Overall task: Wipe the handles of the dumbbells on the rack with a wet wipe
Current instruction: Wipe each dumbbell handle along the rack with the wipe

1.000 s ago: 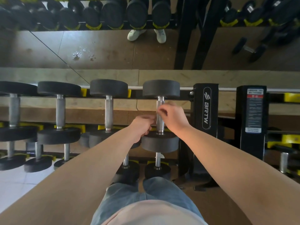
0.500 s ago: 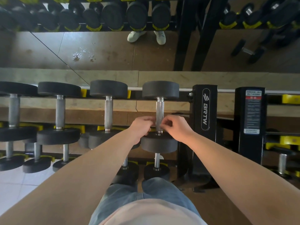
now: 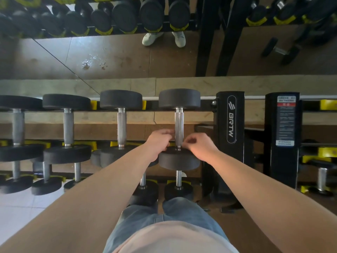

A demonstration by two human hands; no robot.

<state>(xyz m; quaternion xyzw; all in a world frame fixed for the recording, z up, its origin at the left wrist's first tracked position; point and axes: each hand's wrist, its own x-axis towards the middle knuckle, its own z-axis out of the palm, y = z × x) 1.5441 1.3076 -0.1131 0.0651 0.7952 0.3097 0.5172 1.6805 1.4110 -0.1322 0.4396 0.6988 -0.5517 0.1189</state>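
The rightmost dumbbell on the top rail lies with its knurled steel handle pointing toward me. My left hand and my right hand sit on either side of the handle's near end, just above the near black head. The fingers of both hands are curled and pinched against the steel. A thin pale wet wipe barely shows between the fingertips and is mostly hidden.
Three more dumbbells lie to the left on the same rail, and smaller ones sit on the rails below. A black rack upright stands close to the right of my right hand. A mirror behind reflects shoes and more weights.
Both hands have slid down the handle toward me, from about its middle to its near end by the black head.
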